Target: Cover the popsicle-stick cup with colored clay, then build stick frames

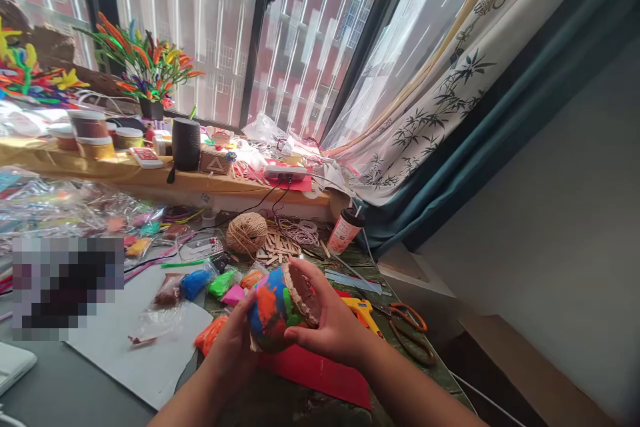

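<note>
A round pot (273,310), patched in blue, orange, green and pink, is held between my two hands above the table. Its open mouth with a pale, rough rim tilts to the right. My left hand (235,340) grips the pot's left side, the thumb on its surface. Around the rim and right side wraps my right hand (333,323), its thumb on the front. Beneath the pot lies a red sheet (320,373). Bags of blue clay (196,283), green clay (223,283) and orange clay (210,335) sit to the left.
A yellow glue gun (367,313) and orange-handled scissors (409,315) lie right of my hands. Behind are a twine ball (247,233), wooden sticks (280,245) and a lidded cup (346,230). White paper (115,347) lies left, below a crowded windowsill (240,183).
</note>
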Tool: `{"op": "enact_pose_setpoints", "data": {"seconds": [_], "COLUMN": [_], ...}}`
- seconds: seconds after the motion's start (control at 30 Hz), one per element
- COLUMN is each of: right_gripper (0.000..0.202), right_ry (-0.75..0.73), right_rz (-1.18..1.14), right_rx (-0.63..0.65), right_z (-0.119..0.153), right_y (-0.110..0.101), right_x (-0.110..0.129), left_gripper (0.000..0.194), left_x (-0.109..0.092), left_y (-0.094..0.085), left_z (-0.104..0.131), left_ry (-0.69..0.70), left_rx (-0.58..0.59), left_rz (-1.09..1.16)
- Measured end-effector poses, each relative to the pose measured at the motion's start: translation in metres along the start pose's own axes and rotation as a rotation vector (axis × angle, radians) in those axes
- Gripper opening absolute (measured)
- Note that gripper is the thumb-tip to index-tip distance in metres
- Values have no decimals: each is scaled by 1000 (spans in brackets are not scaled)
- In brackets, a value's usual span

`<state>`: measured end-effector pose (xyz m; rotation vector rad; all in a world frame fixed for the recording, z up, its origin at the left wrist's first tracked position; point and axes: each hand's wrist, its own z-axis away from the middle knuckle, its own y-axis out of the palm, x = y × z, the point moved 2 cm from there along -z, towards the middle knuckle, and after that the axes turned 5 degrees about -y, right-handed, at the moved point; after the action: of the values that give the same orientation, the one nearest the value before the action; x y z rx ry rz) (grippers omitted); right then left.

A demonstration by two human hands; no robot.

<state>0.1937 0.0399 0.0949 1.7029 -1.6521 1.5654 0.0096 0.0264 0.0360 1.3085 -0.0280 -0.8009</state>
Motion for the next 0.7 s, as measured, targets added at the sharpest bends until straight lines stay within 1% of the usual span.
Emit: {"op": "enact_pose_setpoints", "data": {"seconds": [0.1, 0.2, 0.3, 0.4, 0.47, 0.57, 0.63, 0.7], "right_gripper": [109, 118, 113, 103, 100, 103, 105, 108], "right_ry": [-16, 34, 52, 43, 36, 22, 15, 21], "right_rz": [91, 77, -7, -14, -24, -106, -144, -140], "right_rx": [58, 76, 41, 32, 27, -1, -7, 21], "right_z": [2, 4, 6, 9, 10, 9, 8, 7], "right_y": [-6, -7, -2, 3, 4, 0, -5, -9], "right_x": [3, 2, -1, -4, -6, -7, -6, -2], "left_gripper": [41, 51, 59, 63, 68, 77, 87, 102], "left_x": [1, 2, 5, 6, 5, 2, 2, 3], "left_y": [-1, -6, -10, -9, -8, -9, -10, -10], "left_z": [1, -1, -3, -1, 2, 5, 5, 4], "left_ry": [-89, -84, -117, -133, -108, -55, -35, -31], "left_rx": [16, 49, 82, 92, 73, 40, 14, -34], "left_rz": [22, 72, 54, 25, -4, -69, -118, -138]}}
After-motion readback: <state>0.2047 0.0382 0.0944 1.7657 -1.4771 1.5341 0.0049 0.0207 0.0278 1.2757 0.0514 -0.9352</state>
